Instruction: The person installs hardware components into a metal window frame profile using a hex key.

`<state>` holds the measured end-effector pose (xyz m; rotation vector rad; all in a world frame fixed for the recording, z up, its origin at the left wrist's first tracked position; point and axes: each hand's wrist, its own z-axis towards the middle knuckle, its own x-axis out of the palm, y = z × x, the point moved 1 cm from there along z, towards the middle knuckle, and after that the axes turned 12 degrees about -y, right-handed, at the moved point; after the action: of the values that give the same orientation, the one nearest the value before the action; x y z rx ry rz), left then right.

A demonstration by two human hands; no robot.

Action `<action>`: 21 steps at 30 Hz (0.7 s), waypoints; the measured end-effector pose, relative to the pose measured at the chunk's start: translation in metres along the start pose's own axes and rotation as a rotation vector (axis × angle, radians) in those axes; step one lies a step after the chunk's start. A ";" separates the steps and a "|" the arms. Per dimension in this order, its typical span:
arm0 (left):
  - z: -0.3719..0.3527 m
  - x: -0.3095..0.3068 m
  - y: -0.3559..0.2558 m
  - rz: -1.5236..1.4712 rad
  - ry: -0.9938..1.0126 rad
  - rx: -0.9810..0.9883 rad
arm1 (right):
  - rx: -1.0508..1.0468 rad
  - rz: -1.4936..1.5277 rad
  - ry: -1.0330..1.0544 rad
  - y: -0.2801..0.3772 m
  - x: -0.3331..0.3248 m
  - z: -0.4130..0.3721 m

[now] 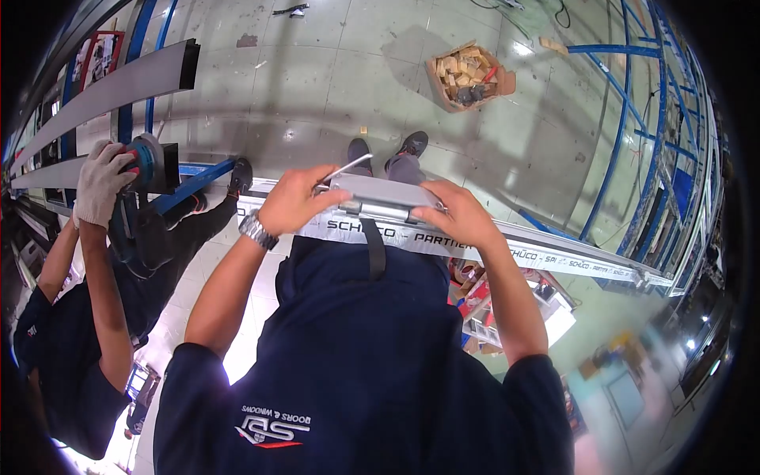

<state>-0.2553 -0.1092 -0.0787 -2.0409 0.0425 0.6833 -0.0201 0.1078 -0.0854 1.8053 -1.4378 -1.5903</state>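
A grey rectangular metal piece (386, 191), hinge-like with a shiny barrel below its edge, spans the space between my hands. My left hand (301, 203), a metal watch at its wrist, is closed on the left end. A thin silver rod (350, 167) sticks out past its fingers, slanting up to the right. My right hand (461, 210) grips the other end, thumb on the near side and fingers over the top. Just beneath lies a long metal profile (546, 252) wrapped in printed white film. A dark strap (374, 249) hangs in front of me below the piece.
At left a co-worker's gloved hand (101, 186) presses a teal power tool (142, 161) near grey profiles (119, 89) on a blue rack. A cardboard box (469, 75) of small blocks sits on the tiled floor ahead. Blue metal racks (653, 142) line the right side.
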 end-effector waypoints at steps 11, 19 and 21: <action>0.039 0.007 0.022 0.010 0.212 -0.150 | 0.111 0.134 0.108 -0.032 0.017 0.024; -0.035 -0.009 -0.015 -0.085 -0.007 0.191 | -0.337 -0.145 -0.285 0.034 0.001 -0.038; -0.045 -0.008 -0.012 -0.148 -0.011 0.122 | -0.377 -0.217 -0.315 0.042 0.005 -0.052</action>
<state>-0.2383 -0.1411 -0.0478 -1.9020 -0.0706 0.5850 0.0062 0.0674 -0.0391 1.5813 -0.9854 -2.1651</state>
